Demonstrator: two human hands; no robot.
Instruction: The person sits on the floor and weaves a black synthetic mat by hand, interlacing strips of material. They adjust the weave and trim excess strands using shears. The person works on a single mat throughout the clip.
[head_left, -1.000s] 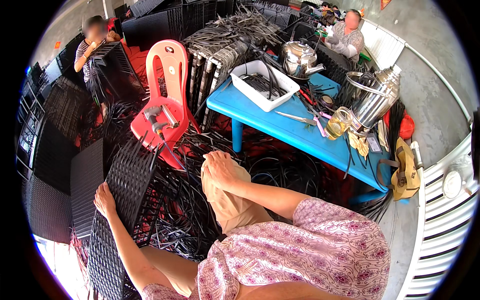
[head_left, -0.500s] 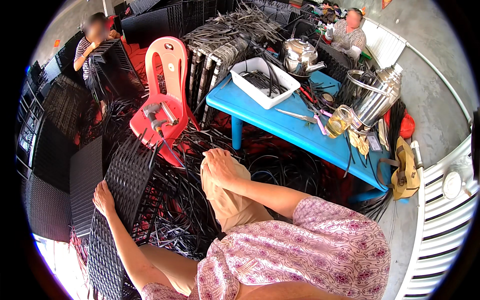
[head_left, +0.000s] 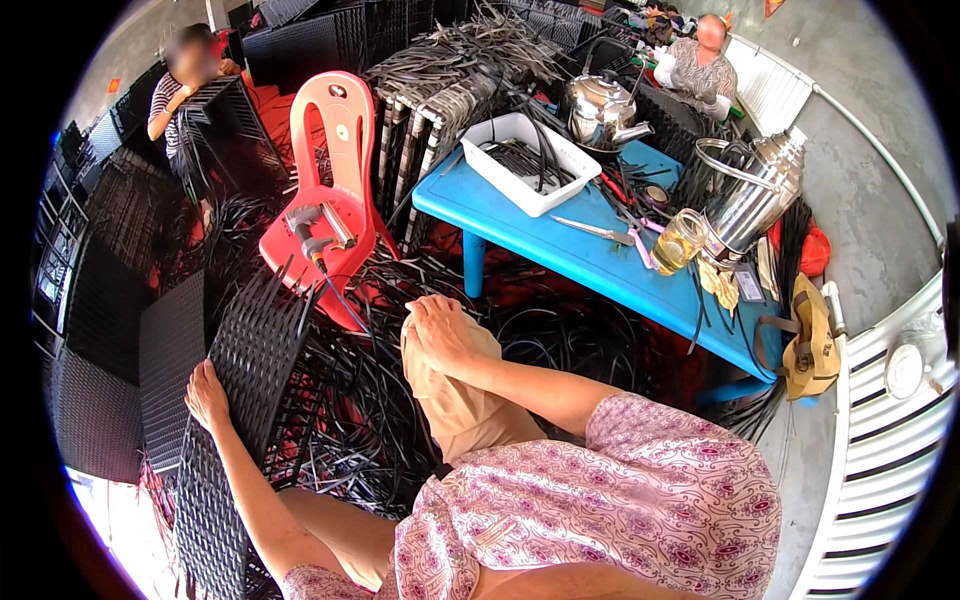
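Note:
A black woven panel (head_left: pixel 256 355) of flat plastic strips leans at my left side, its loose strip ends sticking up at the top. My left hand (head_left: pixel 208 398) is at its outer left edge, fingers curled over that edge. Over my raised knee in tan trousers (head_left: pixel 450 400), my right hand (head_left: pixel 440 335) lies with fingers stretched out and nothing in it. Beyond the panel's top, a power tool (head_left: pixel 309 238) with a blue cord rests on the red plastic chair (head_left: pixel 335 130).
A blue table (head_left: pixel 560 245) holds a white bin (head_left: pixel 545 200) of black strips, a kettle (head_left: pixel 600 110), a steel jug (head_left: pixel 755 190), a glass jar (head_left: pixel 680 240) and a knife (head_left: pixel 592 231). Tangled black strips (head_left: pixel 370 430) cover the floor. Two people work farther back.
My hands and the woven panel stay in place. The person at the back right has shifted slightly, arms in a different position.

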